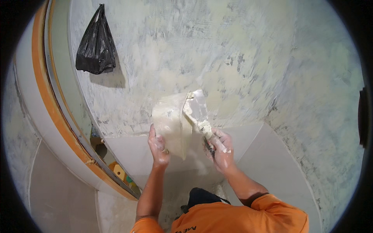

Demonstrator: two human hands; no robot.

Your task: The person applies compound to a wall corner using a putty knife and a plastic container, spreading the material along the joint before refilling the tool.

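My left hand (159, 147) is closed on a wide, flat filling blade (168, 118) smeared with cream putty. Part of its grip is hidden behind the blade. In my right hand (224, 149) is a putty knife (200, 106), tilted up and to the left. White putty clings to the knife's face and along its neck, and its blade is beside the wide blade's right edge. Whether the two touch, I cannot tell. White smears cover the fingers of both hands. Behind the tools stands a wall (186, 50) with patchy white and grey-green filler.
A knotted black plastic bag (97, 48) hangs on the wall at the upper left. An orange-edged door frame (64, 120) curves down the left side, with a yellow object (119, 171) low in its opening. Smooth grey panelling (268, 163) lines the lower wall.
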